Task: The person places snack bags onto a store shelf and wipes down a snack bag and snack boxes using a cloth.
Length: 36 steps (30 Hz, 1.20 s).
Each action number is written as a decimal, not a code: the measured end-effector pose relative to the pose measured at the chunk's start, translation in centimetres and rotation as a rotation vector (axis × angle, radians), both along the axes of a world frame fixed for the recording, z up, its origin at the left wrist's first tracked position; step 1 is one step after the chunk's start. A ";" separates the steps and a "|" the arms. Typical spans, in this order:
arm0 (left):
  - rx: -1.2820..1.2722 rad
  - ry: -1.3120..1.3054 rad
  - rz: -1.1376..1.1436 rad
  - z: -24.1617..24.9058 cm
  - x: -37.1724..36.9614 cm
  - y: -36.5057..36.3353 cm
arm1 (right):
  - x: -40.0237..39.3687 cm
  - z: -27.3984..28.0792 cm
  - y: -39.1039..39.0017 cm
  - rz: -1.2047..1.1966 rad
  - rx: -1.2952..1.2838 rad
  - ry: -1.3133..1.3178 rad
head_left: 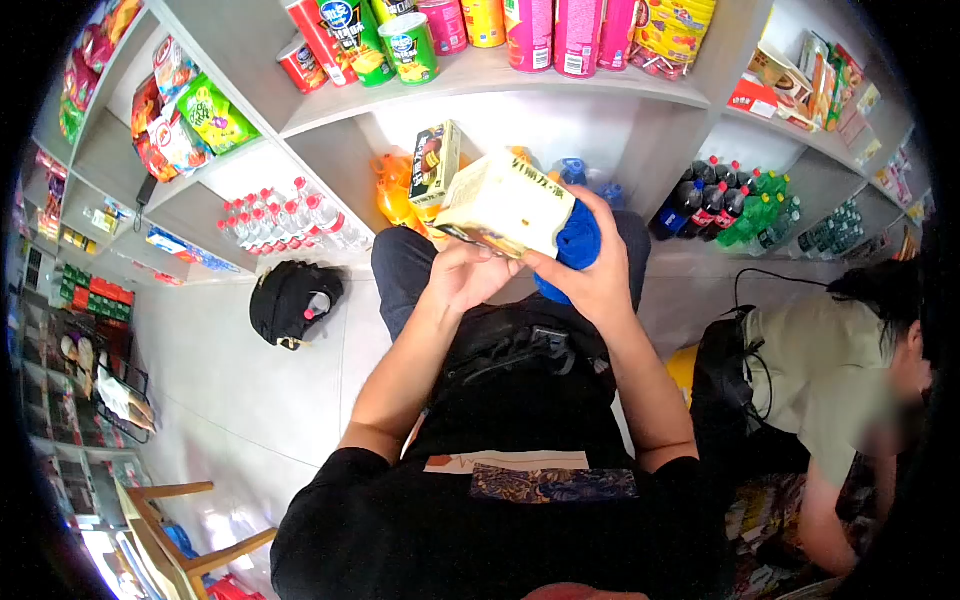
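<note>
A cream-coloured box (pixel 505 203) with printed characters is held up in front of the lower shelf. My right hand (pixel 598 270) grips its right side, with a blue cloth (pixel 579 238) between the palm and the box. Under the box's lower left edge, my left hand (pixel 470 277) has its fingers bent against it. Just left of the box, a dark and cream box (pixel 435 163) stands upright by orange bottles (pixel 393 192). Blue-capped bottles (pixel 573 172) are partly hidden behind the held box.
Snack cans (pixel 408 48) line the shelf above. Water bottles (pixel 290 218) stand at left and dark soda bottles (pixel 703 197) at right. A black backpack (pixel 296 303) lies on the floor. Another person (pixel 820 365) bends down at right. A wooden chair (pixel 190 530) is at lower left.
</note>
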<state>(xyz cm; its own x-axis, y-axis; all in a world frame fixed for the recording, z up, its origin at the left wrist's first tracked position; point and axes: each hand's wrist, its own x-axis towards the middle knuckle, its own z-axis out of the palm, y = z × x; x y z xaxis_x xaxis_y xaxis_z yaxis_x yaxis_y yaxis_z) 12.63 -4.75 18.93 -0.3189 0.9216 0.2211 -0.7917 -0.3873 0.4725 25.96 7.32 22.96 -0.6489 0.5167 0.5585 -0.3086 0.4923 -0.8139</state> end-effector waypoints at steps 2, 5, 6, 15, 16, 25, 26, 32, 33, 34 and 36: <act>-0.023 0.044 0.025 -0.3 0.4 0.0 | 0.3 0.6 -0.1 -0.032 0.124 -0.033; -0.107 0.121 0.061 -1.1 0.3 0.0 | 1.0 1.5 0.3 -0.018 0.274 -0.058; -0.122 0.093 0.032 -1.3 0.2 0.1 | 1.2 1.9 0.3 -0.018 0.288 -0.042; -0.214 0.115 -0.005 -1.6 0.2 0.5 | 2.6 3.0 0.9 0.024 0.294 -0.090; -0.246 0.151 0.020 -1.2 0.4 0.5 | 2.7 3.2 0.8 0.022 0.299 -0.095; -0.284 0.089 0.078 -0.3 1.3 0.7 | 3.2 3.8 0.5 0.024 0.328 -0.087; -0.285 0.082 0.082 -0.1 1.4 0.7 | 3.2 3.8 0.6 0.018 0.342 -0.074; -0.238 0.021 0.067 1.0 2.0 0.7 | 3.4 3.9 0.6 -0.002 0.400 -0.064; -0.192 0.039 0.048 1.0 1.8 0.7 | 3.4 3.9 0.6 0.000 0.407 -0.059; -0.146 0.058 0.029 1.0 1.6 0.8 | 3.4 3.9 0.6 0.000 0.410 -0.061; -0.137 0.077 0.030 1.1 1.7 0.8 | 3.5 4.1 0.5 -0.001 0.420 -0.069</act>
